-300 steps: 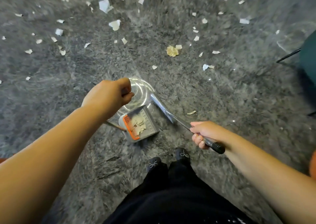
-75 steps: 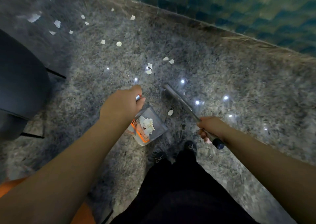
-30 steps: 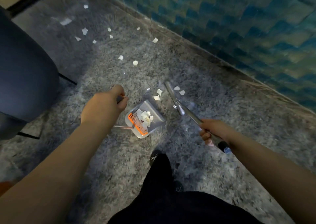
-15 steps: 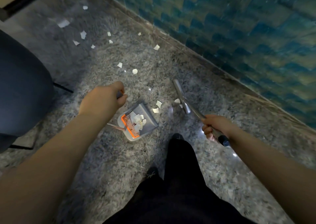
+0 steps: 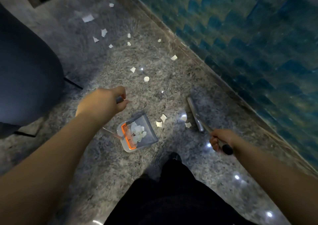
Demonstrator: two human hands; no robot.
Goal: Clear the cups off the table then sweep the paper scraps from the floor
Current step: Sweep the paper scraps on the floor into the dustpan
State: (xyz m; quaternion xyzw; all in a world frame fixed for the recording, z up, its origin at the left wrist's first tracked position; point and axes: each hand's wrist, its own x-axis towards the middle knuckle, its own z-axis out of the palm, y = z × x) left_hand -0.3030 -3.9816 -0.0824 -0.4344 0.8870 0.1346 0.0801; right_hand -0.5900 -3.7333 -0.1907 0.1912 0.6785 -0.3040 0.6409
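A grey dustpan [image 5: 146,135] with an orange comb edge stands on the speckled floor [image 5: 120,164] and holds several white paper scraps [image 5: 138,132]. My left hand [image 5: 105,102] grips the top of its long handle. My right hand [image 5: 222,141] grips the black-ended handle of a broom whose grey head [image 5: 195,114] rests on the floor to the right of the pan. Three loose scraps [image 5: 161,120] lie between the broom head and the pan's mouth. Several more scraps [image 5: 146,78] are scattered farther away toward the top left.
A blue patterned wall [image 5: 249,35] with a stone skirting runs diagonally along the right. A dark chair [image 5: 25,70] with black legs fills the left side. My dark trousers and a shoe [image 5: 173,157] are just below the pan.
The dustpan and broom have shifted slightly toward me and to the right with the view. The broom head has pulled the three scraps closer to the pan's mouth.
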